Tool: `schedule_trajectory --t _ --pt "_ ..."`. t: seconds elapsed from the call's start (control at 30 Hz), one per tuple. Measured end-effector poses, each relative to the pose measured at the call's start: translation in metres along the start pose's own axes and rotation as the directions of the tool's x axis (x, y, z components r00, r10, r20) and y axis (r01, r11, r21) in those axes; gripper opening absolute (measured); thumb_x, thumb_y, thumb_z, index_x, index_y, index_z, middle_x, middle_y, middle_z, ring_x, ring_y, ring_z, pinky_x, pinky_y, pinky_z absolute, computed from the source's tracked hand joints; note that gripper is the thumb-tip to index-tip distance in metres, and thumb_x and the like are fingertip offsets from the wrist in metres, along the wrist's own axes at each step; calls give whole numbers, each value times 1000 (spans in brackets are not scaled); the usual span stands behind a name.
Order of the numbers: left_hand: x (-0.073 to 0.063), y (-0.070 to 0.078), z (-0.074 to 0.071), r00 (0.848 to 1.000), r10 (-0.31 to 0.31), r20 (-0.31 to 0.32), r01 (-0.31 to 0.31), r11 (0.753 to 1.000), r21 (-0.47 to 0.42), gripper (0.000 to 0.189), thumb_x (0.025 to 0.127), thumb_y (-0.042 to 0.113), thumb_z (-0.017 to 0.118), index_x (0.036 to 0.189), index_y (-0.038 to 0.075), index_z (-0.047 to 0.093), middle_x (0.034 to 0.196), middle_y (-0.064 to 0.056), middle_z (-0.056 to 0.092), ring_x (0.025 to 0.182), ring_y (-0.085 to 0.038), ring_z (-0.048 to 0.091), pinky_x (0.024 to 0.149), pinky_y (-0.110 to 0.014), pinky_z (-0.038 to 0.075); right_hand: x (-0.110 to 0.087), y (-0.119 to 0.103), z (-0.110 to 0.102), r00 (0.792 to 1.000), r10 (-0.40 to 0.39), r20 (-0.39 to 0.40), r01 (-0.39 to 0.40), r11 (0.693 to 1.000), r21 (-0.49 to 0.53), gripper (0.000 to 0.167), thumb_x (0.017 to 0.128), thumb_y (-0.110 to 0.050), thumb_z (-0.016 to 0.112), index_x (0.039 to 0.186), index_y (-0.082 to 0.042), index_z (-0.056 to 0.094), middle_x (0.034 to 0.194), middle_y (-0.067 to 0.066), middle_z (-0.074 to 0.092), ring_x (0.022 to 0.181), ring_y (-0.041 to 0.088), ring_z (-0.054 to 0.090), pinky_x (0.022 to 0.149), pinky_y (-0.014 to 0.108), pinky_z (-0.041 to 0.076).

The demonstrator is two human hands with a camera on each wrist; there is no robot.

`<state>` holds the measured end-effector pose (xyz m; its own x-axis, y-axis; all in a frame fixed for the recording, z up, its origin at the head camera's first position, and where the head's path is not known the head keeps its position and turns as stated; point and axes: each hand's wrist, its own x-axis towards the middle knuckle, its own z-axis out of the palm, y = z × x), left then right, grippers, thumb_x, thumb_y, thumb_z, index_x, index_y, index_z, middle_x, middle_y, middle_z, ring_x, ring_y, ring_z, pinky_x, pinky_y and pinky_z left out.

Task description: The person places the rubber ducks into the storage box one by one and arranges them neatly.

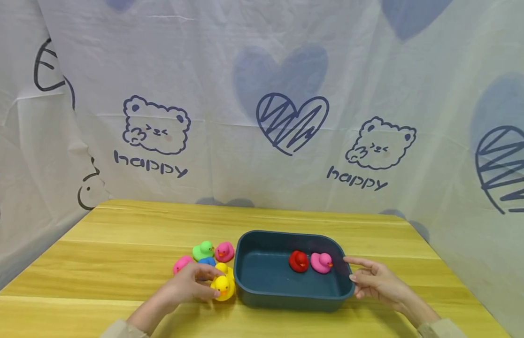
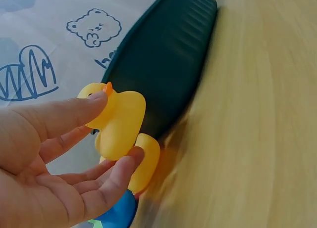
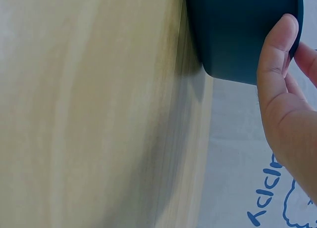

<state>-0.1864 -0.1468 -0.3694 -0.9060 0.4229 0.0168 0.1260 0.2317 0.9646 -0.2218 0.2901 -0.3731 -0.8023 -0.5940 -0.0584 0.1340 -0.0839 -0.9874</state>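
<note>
My left hand [image 1: 190,285] pinches a yellow rubber duck [image 1: 222,288] between thumb and fingers, beside the left end of a dark teal bin [image 1: 289,303]. A second yellow duck [image 2: 147,161] shows just behind the held one in the left wrist view. Under and beyond this hand sit a blue duck [image 1: 207,262], a green duck [image 1: 201,251] and two pink ducks, one [image 1: 224,252] near the bin and one [image 1: 182,264] farther left. My right hand [image 1: 378,283] touches the bin's right end, its index finger extended at the rim and its thumb [image 3: 278,55] against the outer wall.
Inside the bin, toward its right side, a red duck [image 1: 298,261] and a pink duck [image 1: 321,263] sit close together. The wood-grain table [image 1: 152,220] reaches back to a white cloth [image 1: 219,141] printed with hearts and bears, which hangs behind and at both sides.
</note>
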Motion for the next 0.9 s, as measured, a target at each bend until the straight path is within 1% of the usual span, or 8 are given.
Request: schedule_trajectory --t 0.13,0.27,0.37,0.47,0.6,0.7,0.8,0.9 --pt "0 0 -2 1000 -17 19 19 995 -101 38 76 5 68 107 -11 55 96 -12 60 83 -20 56 69 -31 50 0 0 0 1000 -2 -5 2 1000 2 44 90 1 47 133 -4 40 78 7 57 67 13 60 63 23 51" --pt "1 -1 -5 998 -40 38 49 967 -250 40 79 6 65 112 -12 50 95 -10 56 79 -19 55 69 -30 49 0 1 0 1000 -5 -15 5 1000 -10 45 90 0 48 134 -3 39 78 7 57 67 13 60 62 23 51" --pt "1 -1 -6 999 -37 21 41 956 -292 42 80 6 65 115 -13 48 95 -10 54 80 -18 54 71 -31 49 0 1 0 1000 -11 -19 10 1000 -26 47 90 0 49 135 -1 36 78 7 56 67 13 60 62 23 50" --pt "2 2 -7 1000 -30 -4 27 957 -290 46 80 6 65 117 -14 46 96 -10 54 82 -18 54 72 -31 49 1 1 0 1000 -15 -18 15 999 -33 47 90 0 48 135 0 35 77 6 57 67 12 59 62 23 50" --pt "6 8 -8 998 -26 -50 13 968 -250 46 79 2 64 119 -14 45 105 -12 53 86 -19 54 72 -30 48 1 1 -1 1000 -19 -10 18 999 -26 44 91 0 47 134 -3 39 77 6 57 67 12 60 62 24 50" --pt "10 13 -6 996 -35 -84 16 977 -214 46 78 0 64 119 -12 46 109 -14 53 90 -19 54 73 -30 48 1 1 -1 1000 -17 -12 16 1000 -26 43 91 0 47 133 -4 40 77 6 57 67 12 60 62 24 51" --pt "14 20 -2 994 -33 -101 12 979 -202 45 78 -1 64 119 -11 48 112 -15 53 91 -20 55 75 -31 48 1 1 -1 1000 -11 -20 11 1000 -30 45 90 0 48 134 -3 39 77 6 57 67 13 60 62 24 51" --pt "19 26 2 995 -21 -102 0 980 -199 45 78 0 64 119 -11 48 111 -16 56 90 -21 56 77 -30 48 1 1 0 1000 -7 -24 7 1000 -28 46 90 0 48 134 -2 37 78 7 57 67 13 60 62 24 51"
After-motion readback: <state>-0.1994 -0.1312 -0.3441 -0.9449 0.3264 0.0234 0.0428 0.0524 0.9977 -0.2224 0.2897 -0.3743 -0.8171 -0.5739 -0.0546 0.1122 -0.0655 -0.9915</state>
